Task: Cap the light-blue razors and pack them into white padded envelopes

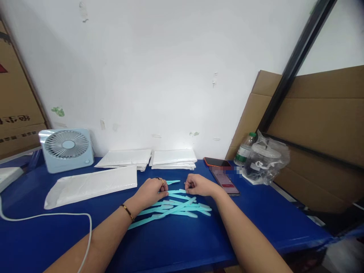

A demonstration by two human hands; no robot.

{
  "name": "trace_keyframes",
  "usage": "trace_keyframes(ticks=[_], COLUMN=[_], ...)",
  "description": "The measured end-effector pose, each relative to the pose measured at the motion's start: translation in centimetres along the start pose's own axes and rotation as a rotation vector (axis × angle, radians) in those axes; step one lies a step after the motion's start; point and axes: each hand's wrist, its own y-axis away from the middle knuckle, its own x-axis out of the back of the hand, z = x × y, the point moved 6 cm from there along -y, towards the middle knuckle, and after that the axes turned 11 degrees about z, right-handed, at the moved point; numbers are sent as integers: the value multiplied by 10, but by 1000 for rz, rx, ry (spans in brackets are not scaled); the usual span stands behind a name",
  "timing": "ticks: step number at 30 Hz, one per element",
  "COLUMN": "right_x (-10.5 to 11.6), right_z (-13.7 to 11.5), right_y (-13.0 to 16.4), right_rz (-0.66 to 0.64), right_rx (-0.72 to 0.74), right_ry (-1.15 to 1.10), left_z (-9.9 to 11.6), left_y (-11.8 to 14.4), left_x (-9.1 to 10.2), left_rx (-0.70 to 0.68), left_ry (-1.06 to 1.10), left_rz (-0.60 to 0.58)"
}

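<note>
While a slender turquoise stick (176,192) bridged the narrow gap between them, a person's left hand (149,192) and right hand (200,185) faced each other over a blue tabletop (256,220). The left thumb and forefinger were pinched together at the stick's left end; the right thumb and curled fingers closed on its right end. Whether the stick was lifted or rested on the surface could not be told. Another turquoise strip (174,182) lay just beyond the left fingertips, and a crisscrossed pile of similar sticks (182,207) spread on the person's side of both hands, one slanting across the rest. Two stacks of white packets (174,156) sat near the wall (170,76), with a longer white package (93,187) before a pale blue fan (67,148). Two phones (226,182) lay beyond the right hand, near a green-capped bottle (243,151).
</note>
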Motion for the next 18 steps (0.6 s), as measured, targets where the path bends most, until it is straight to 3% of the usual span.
trace_keyframes(ticks=[4, 7, 11, 15, 18], right_x=[-1, 11, 24, 9, -2], right_z=[0, 9, 13, 4, -3], right_y=[-3, -4, 1, 6, 6], right_rz=[20, 111, 205, 16, -65], right_rx=[54, 22, -48, -60, -37], right_ry=[38, 66, 78, 19, -6], left_z=[-16, -31, -33, -9, 2], left_y=[-2, -2, -1, 1, 1], left_x=[6, 21, 35, 23, 10], left_rx=[121, 187, 173, 12, -29], left_ry=[9, -58, -116, -59, -64], left_rz=[4, 75, 159, 102, 20])
